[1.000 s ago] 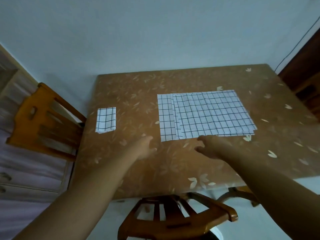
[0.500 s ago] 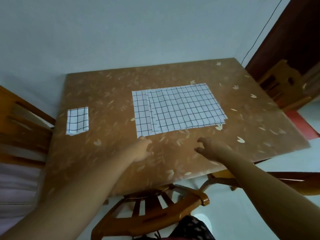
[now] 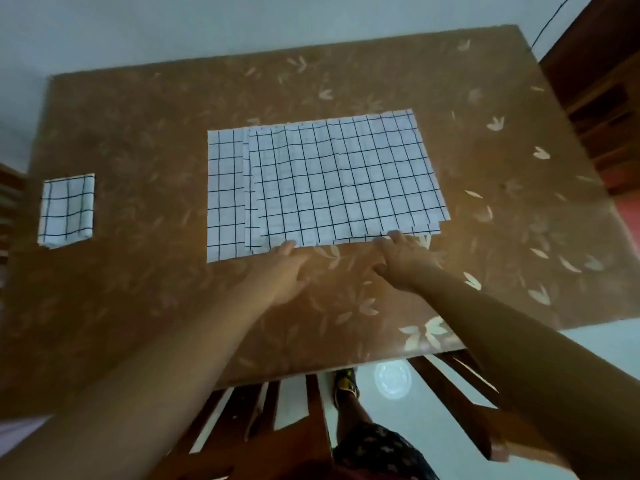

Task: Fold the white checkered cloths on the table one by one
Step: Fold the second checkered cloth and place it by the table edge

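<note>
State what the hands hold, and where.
Nothing is lifted: the left hand and right hand meet the near edge of the stacked white checkered cloths; a pinch cannot be told.

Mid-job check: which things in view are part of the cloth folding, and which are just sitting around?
Job: stack of flat checkered cloths; folded cloth at left; left hand and right hand, both at the stack's near edge; table.
Lying about: wooden chair in front; chair at left edge; wooden furniture at right; wall cable.

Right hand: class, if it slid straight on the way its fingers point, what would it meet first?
The near edge of the spread checkered cloths. The right hand seems to be at that edge, though whether it touches is unclear.
</note>
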The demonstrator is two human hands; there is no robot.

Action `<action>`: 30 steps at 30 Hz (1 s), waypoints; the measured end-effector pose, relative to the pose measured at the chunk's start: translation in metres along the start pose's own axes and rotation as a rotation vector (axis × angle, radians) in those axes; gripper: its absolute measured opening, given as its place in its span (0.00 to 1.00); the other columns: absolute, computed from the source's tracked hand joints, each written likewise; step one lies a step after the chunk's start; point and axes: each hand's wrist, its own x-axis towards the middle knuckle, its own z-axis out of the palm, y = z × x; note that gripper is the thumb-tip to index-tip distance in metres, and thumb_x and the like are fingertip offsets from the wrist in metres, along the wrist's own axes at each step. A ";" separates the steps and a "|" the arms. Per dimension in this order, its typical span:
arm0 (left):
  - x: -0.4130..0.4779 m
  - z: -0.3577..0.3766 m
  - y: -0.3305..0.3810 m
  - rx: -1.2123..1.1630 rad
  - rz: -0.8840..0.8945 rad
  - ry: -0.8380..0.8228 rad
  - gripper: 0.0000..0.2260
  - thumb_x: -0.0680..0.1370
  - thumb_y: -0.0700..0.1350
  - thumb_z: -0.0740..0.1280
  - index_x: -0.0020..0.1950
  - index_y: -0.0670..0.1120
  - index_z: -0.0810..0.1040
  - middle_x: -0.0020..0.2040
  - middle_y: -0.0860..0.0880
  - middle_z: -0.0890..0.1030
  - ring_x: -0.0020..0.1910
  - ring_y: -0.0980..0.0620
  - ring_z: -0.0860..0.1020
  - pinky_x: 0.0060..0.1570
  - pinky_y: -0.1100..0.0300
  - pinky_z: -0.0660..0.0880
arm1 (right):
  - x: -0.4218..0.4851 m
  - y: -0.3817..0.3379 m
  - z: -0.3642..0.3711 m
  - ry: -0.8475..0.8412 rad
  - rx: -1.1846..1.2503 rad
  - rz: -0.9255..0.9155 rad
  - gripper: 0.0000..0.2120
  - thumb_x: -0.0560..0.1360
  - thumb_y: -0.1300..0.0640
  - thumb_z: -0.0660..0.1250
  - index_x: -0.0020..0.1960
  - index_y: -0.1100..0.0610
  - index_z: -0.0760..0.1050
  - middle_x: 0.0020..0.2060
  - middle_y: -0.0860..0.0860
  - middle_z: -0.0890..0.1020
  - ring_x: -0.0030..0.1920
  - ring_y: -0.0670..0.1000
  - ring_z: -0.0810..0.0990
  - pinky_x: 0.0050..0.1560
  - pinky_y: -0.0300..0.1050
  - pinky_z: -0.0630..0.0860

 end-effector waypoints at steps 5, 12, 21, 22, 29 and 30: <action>0.052 0.007 0.010 -0.058 -0.047 0.030 0.29 0.82 0.54 0.65 0.81 0.57 0.57 0.83 0.46 0.48 0.82 0.43 0.49 0.75 0.36 0.60 | 0.058 0.026 -0.002 0.055 0.004 -0.043 0.30 0.82 0.45 0.63 0.80 0.52 0.58 0.79 0.57 0.60 0.78 0.60 0.60 0.72 0.61 0.68; 0.113 0.010 0.002 0.002 -0.053 0.138 0.35 0.80 0.53 0.68 0.82 0.49 0.54 0.83 0.42 0.48 0.82 0.41 0.46 0.76 0.36 0.57 | 0.125 0.040 0.004 0.021 -0.138 -0.160 0.47 0.79 0.37 0.65 0.83 0.55 0.41 0.82 0.58 0.38 0.82 0.60 0.37 0.80 0.66 0.47; 0.132 0.023 0.011 0.110 -0.090 0.157 0.34 0.77 0.56 0.72 0.78 0.50 0.63 0.78 0.45 0.62 0.75 0.40 0.64 0.67 0.39 0.67 | 0.133 0.039 0.032 0.201 -0.118 -0.196 0.34 0.80 0.40 0.62 0.80 0.53 0.56 0.82 0.57 0.55 0.82 0.60 0.53 0.78 0.66 0.54; 0.131 0.022 0.011 0.122 -0.090 0.180 0.32 0.76 0.55 0.72 0.77 0.50 0.65 0.76 0.45 0.66 0.72 0.40 0.67 0.65 0.40 0.68 | 0.132 0.038 0.032 0.226 -0.127 -0.208 0.31 0.80 0.42 0.62 0.78 0.53 0.60 0.81 0.58 0.58 0.80 0.61 0.56 0.77 0.65 0.55; 0.122 0.022 0.007 0.150 -0.060 0.225 0.26 0.77 0.56 0.70 0.72 0.49 0.71 0.70 0.46 0.72 0.67 0.42 0.72 0.62 0.42 0.69 | 0.123 0.034 0.024 0.282 -0.104 -0.238 0.18 0.82 0.47 0.60 0.67 0.53 0.77 0.71 0.57 0.76 0.72 0.61 0.70 0.76 0.63 0.58; 0.120 0.021 0.009 0.130 -0.066 0.203 0.30 0.75 0.60 0.70 0.74 0.50 0.68 0.71 0.46 0.70 0.69 0.42 0.70 0.64 0.40 0.68 | 0.121 0.032 0.023 0.306 -0.098 -0.248 0.17 0.82 0.48 0.59 0.65 0.54 0.79 0.67 0.56 0.79 0.70 0.61 0.73 0.75 0.63 0.60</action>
